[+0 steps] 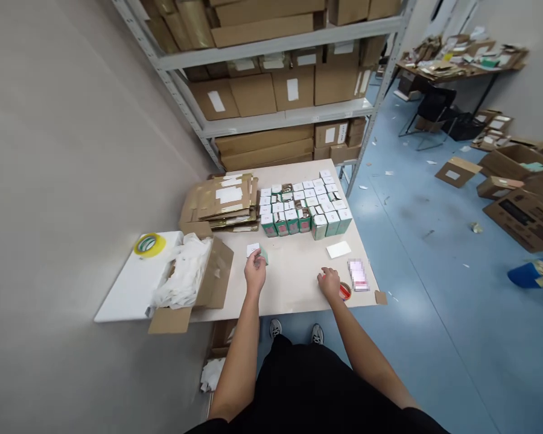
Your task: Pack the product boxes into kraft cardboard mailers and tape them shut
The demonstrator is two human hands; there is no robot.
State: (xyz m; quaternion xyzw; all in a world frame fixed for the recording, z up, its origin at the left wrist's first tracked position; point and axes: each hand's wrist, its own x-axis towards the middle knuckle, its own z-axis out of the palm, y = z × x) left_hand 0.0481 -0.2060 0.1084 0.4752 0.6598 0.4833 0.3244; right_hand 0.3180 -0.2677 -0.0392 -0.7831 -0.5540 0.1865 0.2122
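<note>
My left hand (255, 274) is closed on a small white-and-green box (253, 248) at the front middle of the table, its fingers at the box's near side. My right hand (329, 283) rests low over the table with fingers curled downward. A bit of red shows by its fingertips, too small to name. Right beside that hand lies a roll of tape (345, 292) with red on it, partly hidden by the wrist. Rows of similar white-and-green boxes (332, 224) stand behind, several with open tops.
A white card-like piece (339, 249) and a blurred pinkish item (358, 275) lie at the right. An open carton (217, 274) of white wrapping stands left, near yellow tape (149, 245). Flattened cardboard (221, 202) is stacked behind. Metal shelving (280, 117) borders the table's far side.
</note>
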